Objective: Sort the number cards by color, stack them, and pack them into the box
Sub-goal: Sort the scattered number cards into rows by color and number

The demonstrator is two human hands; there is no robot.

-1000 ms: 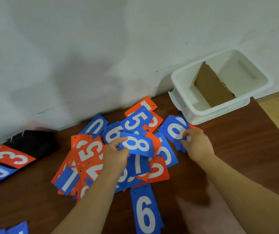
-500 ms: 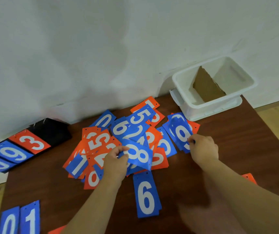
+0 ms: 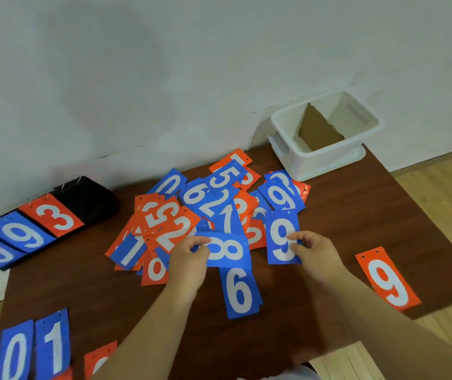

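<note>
left hand (image 3: 189,266) pinches blue 8 card (image 3: 227,249), crosswise | right hand (image 3: 316,252) pinches blue 9 card (image 3: 281,237), lengthwise | blue 6 card (image 3: 240,293) lies between both, probably their stack

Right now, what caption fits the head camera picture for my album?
Sorting time: left hand grips a blue 8 card, right hand a blue 9 card, at the jumbled pile.

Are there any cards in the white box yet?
No cards, as far as shows: the white box holds only a brown cardboard divider, with nothing blue or orange inside. Its front wall hides part of the bottom.
</note>
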